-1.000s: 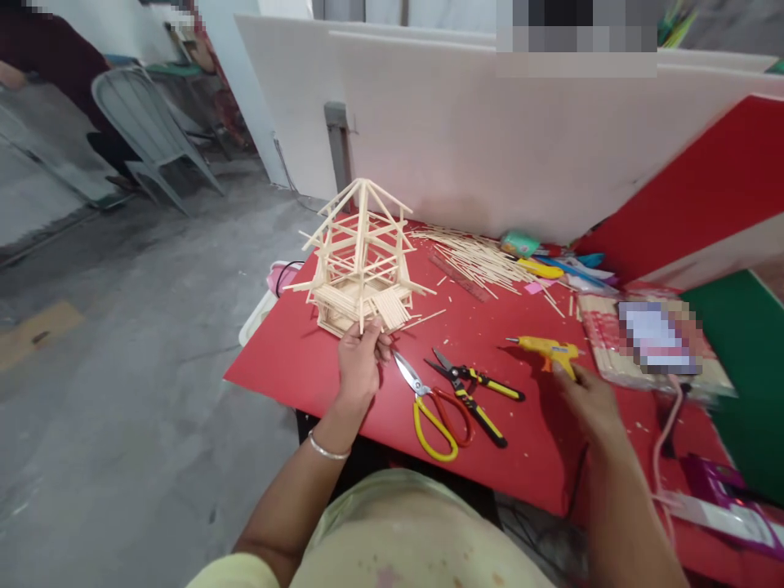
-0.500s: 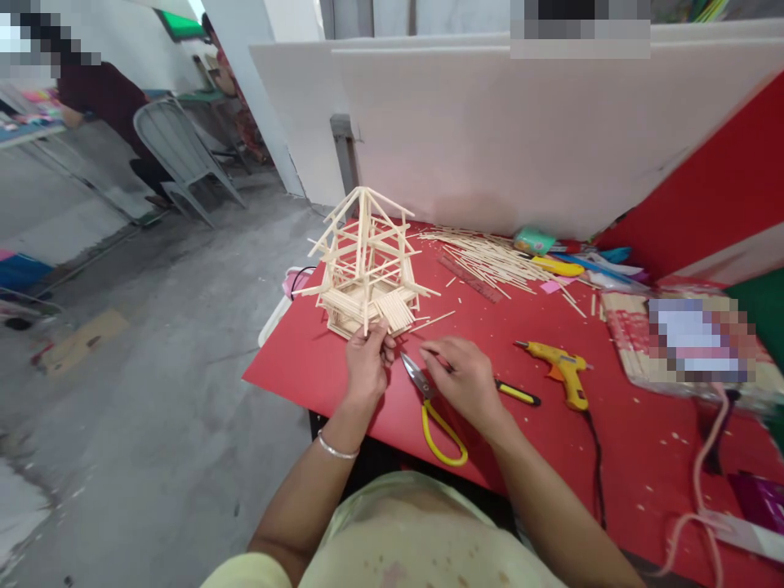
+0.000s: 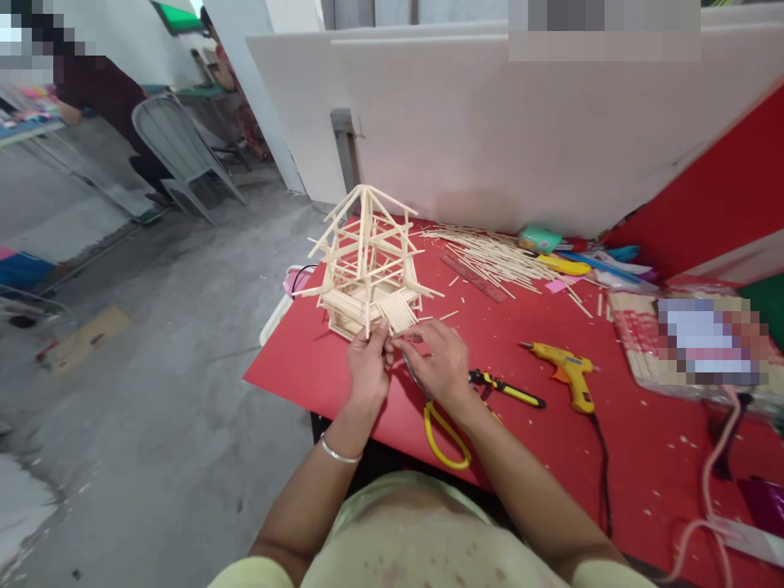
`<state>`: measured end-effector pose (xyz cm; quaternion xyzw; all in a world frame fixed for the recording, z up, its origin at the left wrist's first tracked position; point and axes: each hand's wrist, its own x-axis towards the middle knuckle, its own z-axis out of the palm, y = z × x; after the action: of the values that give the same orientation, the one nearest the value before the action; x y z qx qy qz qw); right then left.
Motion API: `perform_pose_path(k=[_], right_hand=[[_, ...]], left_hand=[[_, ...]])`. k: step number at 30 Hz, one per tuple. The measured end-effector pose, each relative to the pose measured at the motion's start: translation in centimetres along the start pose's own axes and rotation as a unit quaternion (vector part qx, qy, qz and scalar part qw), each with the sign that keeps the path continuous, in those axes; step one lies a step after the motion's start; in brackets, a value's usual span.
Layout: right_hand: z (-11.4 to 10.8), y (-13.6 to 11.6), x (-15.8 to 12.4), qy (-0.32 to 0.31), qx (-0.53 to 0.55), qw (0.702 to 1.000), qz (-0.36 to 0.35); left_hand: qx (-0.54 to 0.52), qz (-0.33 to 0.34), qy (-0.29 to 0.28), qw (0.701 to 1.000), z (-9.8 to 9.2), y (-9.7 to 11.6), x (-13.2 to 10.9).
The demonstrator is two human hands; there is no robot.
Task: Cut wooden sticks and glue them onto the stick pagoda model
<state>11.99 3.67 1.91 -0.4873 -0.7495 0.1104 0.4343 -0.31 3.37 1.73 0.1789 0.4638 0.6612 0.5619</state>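
Note:
A tower-like model of thin wooden sticks (image 3: 398, 309), with a pointed open roof frame and a slatted panel low at the front, stands on the red table. At its front lower edge my left hand (image 3: 367, 367) is closed, thumb and fingers pinched on the model. My right hand (image 3: 444, 359) is closed beside it, fingertips together near the panel's lower edge; whatever they pinch is too small to make out. Beneath the right hand lie scissors with yellow handles (image 3: 428, 433), their blades mostly covered. A black and yellow cutter knife (image 3: 519, 394) lies just right of that hand.
On the red table (image 3: 551, 482) a yellow glue gun (image 3: 571, 374) lies at right, its cord running forward. Loose sticks (image 3: 490, 257) and a ruler (image 3: 469, 276) are behind. Bagged sticks (image 3: 637, 335) lie far right. White boards (image 3: 453, 122) stand behind. A person sits by a grey chair (image 3: 168, 135).
My right hand has moved left and slightly forward to the model's front edge beside my left hand, now covering the scissor blades and uncovering more of the cutter knife. My left hand stays in place.

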Motion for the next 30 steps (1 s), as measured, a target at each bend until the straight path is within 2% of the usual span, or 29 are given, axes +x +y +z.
perform_pose_path(k=[16, 30], right_hand=[[0.6, 0.48, 0.23, 0.016, -0.03, 0.999, -0.005], [0.46, 0.61, 0.05, -0.006, -0.031, 0.999, -0.005]], left_hand=[[-0.007, -0.009, 0.009, 1.0, 0.2, -0.26, -0.02], [-0.008, -0.006, 0.007, 1.0, 0.11, -0.39, 0.06]])
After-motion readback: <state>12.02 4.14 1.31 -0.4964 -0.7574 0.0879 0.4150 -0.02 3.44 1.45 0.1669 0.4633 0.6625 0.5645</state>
